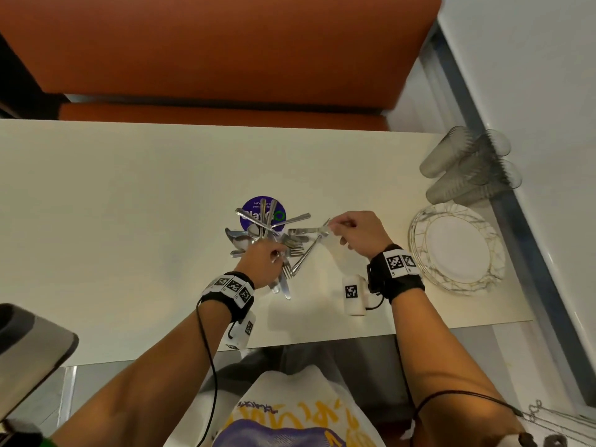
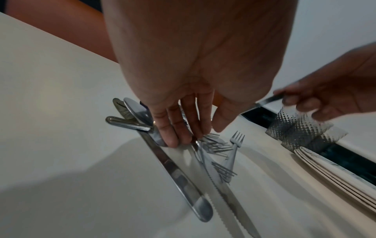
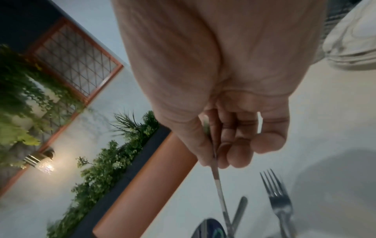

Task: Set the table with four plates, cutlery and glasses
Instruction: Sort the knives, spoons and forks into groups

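Steel cutlery (image 1: 271, 233) lies heaped at the middle of the cream tabletop (image 1: 129, 195), partly over a purple sticker (image 1: 263, 209). My left hand (image 1: 263, 264) reaches into the heap, straight fingers (image 2: 173, 128) pressing on the pieces — gripping none. My right hand (image 1: 354, 232), at three o'clock from the heap, pinches one slim handle (image 3: 217, 180) between thumb and fingers. Farther toward three o'clock sits a stack of plates (image 1: 458, 250), and beyond it, near one o'clock, textured glasses (image 1: 467, 166) cluster at the edge.
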The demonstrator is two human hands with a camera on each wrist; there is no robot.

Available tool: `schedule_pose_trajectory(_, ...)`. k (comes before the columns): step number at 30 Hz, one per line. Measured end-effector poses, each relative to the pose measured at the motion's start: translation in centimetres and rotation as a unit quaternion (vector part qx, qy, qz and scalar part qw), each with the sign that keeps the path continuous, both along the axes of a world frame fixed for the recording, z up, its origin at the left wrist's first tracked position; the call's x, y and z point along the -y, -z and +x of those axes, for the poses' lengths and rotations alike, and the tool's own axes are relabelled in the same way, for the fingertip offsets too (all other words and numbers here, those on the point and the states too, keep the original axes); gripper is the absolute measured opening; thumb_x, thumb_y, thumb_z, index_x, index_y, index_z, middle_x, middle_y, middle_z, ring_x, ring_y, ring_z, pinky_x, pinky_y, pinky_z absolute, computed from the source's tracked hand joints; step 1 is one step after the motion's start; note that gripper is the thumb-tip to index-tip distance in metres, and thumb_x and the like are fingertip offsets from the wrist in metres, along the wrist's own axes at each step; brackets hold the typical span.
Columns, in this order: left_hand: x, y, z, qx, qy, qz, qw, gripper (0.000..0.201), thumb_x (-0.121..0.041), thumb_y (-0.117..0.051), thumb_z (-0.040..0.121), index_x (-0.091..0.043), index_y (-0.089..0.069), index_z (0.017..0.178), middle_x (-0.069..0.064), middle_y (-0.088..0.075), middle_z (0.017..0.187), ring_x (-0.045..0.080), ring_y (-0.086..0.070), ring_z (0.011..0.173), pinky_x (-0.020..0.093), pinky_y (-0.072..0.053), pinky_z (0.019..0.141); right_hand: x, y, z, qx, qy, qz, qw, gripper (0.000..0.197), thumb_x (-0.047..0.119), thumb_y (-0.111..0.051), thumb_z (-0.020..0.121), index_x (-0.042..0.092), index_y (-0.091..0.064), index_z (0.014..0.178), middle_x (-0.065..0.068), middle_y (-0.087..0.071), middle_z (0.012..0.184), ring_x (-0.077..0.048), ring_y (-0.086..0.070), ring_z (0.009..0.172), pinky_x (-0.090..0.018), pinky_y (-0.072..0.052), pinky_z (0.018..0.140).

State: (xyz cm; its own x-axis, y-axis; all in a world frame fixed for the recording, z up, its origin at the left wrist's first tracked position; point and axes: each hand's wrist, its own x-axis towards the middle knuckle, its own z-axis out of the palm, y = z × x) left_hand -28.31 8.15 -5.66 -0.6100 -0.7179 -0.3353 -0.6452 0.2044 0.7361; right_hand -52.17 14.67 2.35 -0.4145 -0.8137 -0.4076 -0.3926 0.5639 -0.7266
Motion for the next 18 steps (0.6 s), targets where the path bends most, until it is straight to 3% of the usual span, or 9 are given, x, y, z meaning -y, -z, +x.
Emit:
schedule_pose_trajectory(2,0.0,-0.1,0.0,-0.002,-0.008,0.004,1.0,0.027,-0.006,-0.058,0.099,-0.012,-0.072,0.121,0.0,-0.065,0.11,0.014,-0.064,0.093,0.011,-0.044,0.078,0.3,-1.2,-0.4,-0.006,0.013,-0.035,0.999,0.013,0.023,-0.069,0.093,0.017,-0.079,0.098,0.004,-0.075,0.086,-0.011,-0.068,0.066,-0.021,-0.05,0.062)
schedule_pose_trajectory(6,0.6,-0.7,-0.2,-0.009,-0.05,0.036,0.998,0.023,-0.012,-0.054,0.102,-0.018,-0.072,0.116,-0.006,-0.069,0.099,0.007,-0.067,0.085,0.022,-0.057,0.082,1.1,-3.3,-0.7,-0.034,0.03,-0.1,0.994,0.023,0.038,-0.067,0.095,0.02,-0.081,0.094,0.009,-0.073,0.08,-0.004,-0.062,0.063,-0.024,-0.05,0.065)
schedule_pose_trajectory(8,1.3,-1.4,-0.6,-0.027,-0.1,0.015,0.995,0.022,-0.013,-0.053,0.103,-0.019,-0.073,0.111,-0.007,-0.072,0.096,0.006,-0.068,0.08,0.023,-0.059,0.081,1.6,-4.2,-0.7,-0.031,0.035,-0.125,0.991,0.027,0.041,-0.065,0.097,0.02,-0.082,0.095,0.014,-0.072,0.077,0.0,-0.059,0.06,-0.019,-0.047,0.065)
schedule_pose_trajectory(11,2.5,-3.7,-1.3,-0.104,-0.167,0.025,0.98,0.023,-0.011,-0.052,0.104,-0.018,-0.072,0.112,-0.005,-0.075,0.102,0.002,-0.067,0.086,0.012,-0.055,0.078,2.5,-5.1,-0.2,-0.004,0.029,-0.164,0.986,0.028,0.038,-0.065,0.098,0.017,-0.081,0.09,0.015,-0.072,0.074,0.0,-0.054,0.058,-0.016,-0.045,0.061)
schedule_pose_trajectory(12,2.8,-4.6,-1.7,-0.13,-0.172,0.042,0.976,0.022,-0.012,-0.052,0.105,-0.018,-0.072,0.114,-0.005,-0.075,0.104,0.003,-0.068,0.091,0.011,-0.055,0.08,2.8,-5.3,0.0,0.009,0.026,-0.176,0.984,0.028,0.037,-0.065,0.098,0.016,-0.081,0.088,0.014,-0.072,0.073,0.0,-0.053,0.058,-0.017,-0.044,0.06)
schedule_pose_trajectory(14,3.4,-6.6,-2.4,-0.178,-0.156,0.104,0.966,0.023,-0.022,-0.052,0.106,-0.018,-0.072,0.117,-0.005,-0.077,0.105,0.01,-0.072,0.099,0.027,-0.058,0.089,3.6,-5.4,0.6,0.031,0.017,-0.187,0.982,0.031,0.036,-0.066,0.099,0.012,-0.081,0.087,0.014,-0.072,0.071,-0.001,-0.051,0.056,-0.019,-0.043,0.059)
schedule_pose_trajectory(15,3.4,-7.6,-2.7,-0.198,-0.138,0.149,0.959,0.025,-0.027,-0.052,0.107,-0.017,-0.072,0.119,-0.003,-0.078,0.105,0.013,-0.073,0.1,0.031,-0.059,0.088,3.9,-5.4,1.0,0.039,0.013,-0.188,0.981,0.032,0.036,-0.065,0.099,0.01,-0.081,0.087,0.016,-0.071,0.069,-0.002,-0.051,0.056,-0.02,-0.042,0.059)
schedule_pose_trajectory(18,2.7,-9.5,-3.2,-0.245,-0.096,0.268,0.927,0.03,-0.024,-0.05,0.109,-0.007,-0.07,0.123,0.013,-0.077,0.108,0.026,-0.075,0.096,0.03,-0.061,0.079,4.9,-5.1,2.2,0.051,0.005,-0.184,0.982,0.034,0.036,-0.066,0.099,0.008,-0.08,0.088,0.02,-0.068,0.064,-0.002,-0.05,0.054,-0.019,-0.041,0.059)
